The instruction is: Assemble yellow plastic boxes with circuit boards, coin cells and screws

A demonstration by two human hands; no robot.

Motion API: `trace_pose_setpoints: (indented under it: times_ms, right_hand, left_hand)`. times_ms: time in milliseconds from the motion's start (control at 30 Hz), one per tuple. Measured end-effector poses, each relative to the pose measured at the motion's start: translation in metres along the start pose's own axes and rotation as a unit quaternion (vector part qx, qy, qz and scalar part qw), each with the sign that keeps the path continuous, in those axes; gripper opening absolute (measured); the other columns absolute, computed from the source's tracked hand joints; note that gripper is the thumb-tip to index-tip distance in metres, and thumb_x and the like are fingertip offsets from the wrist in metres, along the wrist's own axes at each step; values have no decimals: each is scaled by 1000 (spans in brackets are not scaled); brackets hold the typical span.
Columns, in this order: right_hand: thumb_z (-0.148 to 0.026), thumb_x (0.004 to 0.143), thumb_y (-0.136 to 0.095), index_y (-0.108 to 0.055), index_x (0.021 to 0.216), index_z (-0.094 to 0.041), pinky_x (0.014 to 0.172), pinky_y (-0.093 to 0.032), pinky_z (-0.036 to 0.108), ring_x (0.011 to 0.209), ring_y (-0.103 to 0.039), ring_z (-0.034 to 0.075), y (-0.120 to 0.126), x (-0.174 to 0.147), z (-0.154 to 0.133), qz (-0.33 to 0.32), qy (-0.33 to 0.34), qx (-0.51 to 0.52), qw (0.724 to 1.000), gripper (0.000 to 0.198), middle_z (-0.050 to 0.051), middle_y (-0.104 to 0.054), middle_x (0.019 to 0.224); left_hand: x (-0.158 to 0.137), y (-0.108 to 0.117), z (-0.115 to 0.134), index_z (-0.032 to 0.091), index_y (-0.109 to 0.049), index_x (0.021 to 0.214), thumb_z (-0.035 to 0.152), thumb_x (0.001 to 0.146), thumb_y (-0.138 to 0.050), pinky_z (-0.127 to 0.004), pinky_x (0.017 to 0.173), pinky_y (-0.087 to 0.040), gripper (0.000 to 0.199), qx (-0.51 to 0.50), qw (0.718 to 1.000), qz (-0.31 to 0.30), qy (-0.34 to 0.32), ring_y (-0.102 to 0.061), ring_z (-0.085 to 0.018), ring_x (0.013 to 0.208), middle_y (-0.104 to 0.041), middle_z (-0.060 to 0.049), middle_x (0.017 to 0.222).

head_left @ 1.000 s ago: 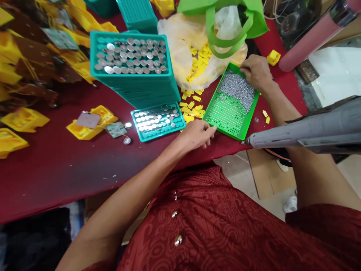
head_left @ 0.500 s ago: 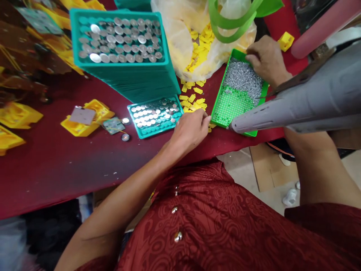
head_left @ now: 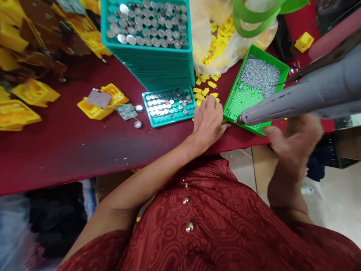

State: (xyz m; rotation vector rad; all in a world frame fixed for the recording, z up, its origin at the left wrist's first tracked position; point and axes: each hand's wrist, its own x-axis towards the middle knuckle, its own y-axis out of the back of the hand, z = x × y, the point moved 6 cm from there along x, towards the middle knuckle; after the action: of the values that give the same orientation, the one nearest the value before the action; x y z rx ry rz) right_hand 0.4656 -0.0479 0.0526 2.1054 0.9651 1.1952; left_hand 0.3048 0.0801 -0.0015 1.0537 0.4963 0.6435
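My left hand [head_left: 209, 121] is at the near left corner of a green perforated tray [head_left: 258, 132], over small yellow plastic pieces [head_left: 205, 91]. Its fingers are bent down and the tips are hidden; what they hold, if anything, I cannot make out. Small silver screws [head_left: 259, 75] fill the far part of the tray. My right hand [head_left: 296, 137], blurred, hovers by the tray's near right corner, thumb apart from the fingers, nothing seen in it. A grey power screwdriver [head_left: 299, 92] hangs over the tray, partly covering that hand, its tip near the tray's front edge.
Left of my left hand lies a teal tray [head_left: 169, 119] of silver discs, before a stack of teal trays [head_left: 158, 67]. A yellow housing [head_left: 97, 105] with a wired circuit board [head_left: 127, 111] sits farther left. Behind stands a plastic bag [head_left: 200, 35] of yellow pieces.
My right hand has come from the tray's far right side down to its near right corner, now open. My left hand has turned, its fingers now bent over the yellow pieces. The view has shifted.
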Motion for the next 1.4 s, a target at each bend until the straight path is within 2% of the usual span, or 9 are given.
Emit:
trace_pose_setpoints:
  times_ms: [133,433,633,733,800,933,1067,1233,1400]
  right_hand:
    - [-68,84,-81,-54,145,-22,114,-55,61,126,-67,36,-34,1,-36,-49,18,28,998,81,19,-65,132]
    - [-47,90,-79,-60,133,-23,124,-45,65,137,-61,37,-58,-16,-6,-125,-12,-38,991,52,18,-67,138]
    - [-38,89,-79,-69,112,-22,87,-60,46,99,-70,28,-28,-27,-18,-7,-18,-20,1000,30,10,-72,104]
    - [-27,94,-76,-70,92,-21,67,-51,30,71,-62,14,0,-39,-42,68,-50,16,996,9,0,-67,81]
    - [-19,94,-77,-72,89,-21,65,-50,25,68,-63,10,7,-42,-67,49,-14,36,998,7,-3,-69,78]
    - [-7,97,-70,-73,95,-20,72,-57,20,74,-73,8,-26,-28,-115,-109,119,146,976,14,-4,-78,85]
    - [-7,101,-66,-74,104,-17,85,-61,23,87,-78,11,-80,1,-148,-132,203,187,952,13,1,-81,96]
    - [-18,106,-56,-77,105,-16,86,-60,36,94,-74,21,-163,34,-189,-153,249,164,942,21,10,-79,101]
    - [-20,103,-55,-74,106,-16,97,-56,48,105,-65,29,-248,56,-224,-236,215,84,944,19,16,-72,109]
  left_hand:
    - [6,-4,-1,11,-70,115,26,97,-77,-49,102,-55,25,-2,1000,8,18,-63,-41,127,-66,-23,137]
    - [-1,9,-33,14,-76,95,21,89,-82,-54,104,-56,11,-3,998,56,8,-62,-40,124,-69,-17,127]
    - [-36,38,-78,19,-76,106,13,86,-82,-43,98,-58,22,-56,986,156,-19,-68,-29,112,-71,-9,118]
    - [-68,57,-114,21,-74,93,9,89,-74,-36,85,-58,13,-93,968,232,10,-70,-21,91,-73,-3,98]
    - [-90,68,-140,21,-71,86,10,90,-70,-33,77,-56,12,-105,954,276,49,-66,-17,77,-73,-1,87]
    - [-127,86,-192,22,-72,85,15,92,-66,-31,74,-56,11,-79,920,351,157,-65,-16,72,-75,-1,85]
    - [-143,96,-235,22,-75,100,21,91,-68,-33,84,-62,12,-37,901,375,215,-73,-20,90,-80,-6,106]
    - [-130,94,-266,19,-68,133,27,84,-81,-49,118,-55,51,-7,927,308,215,-67,-33,137,-72,-16,146]
    - [-108,88,-266,12,-58,147,31,83,-86,-57,122,-48,72,-5,957,208,204,-65,-39,140,-68,-23,151]
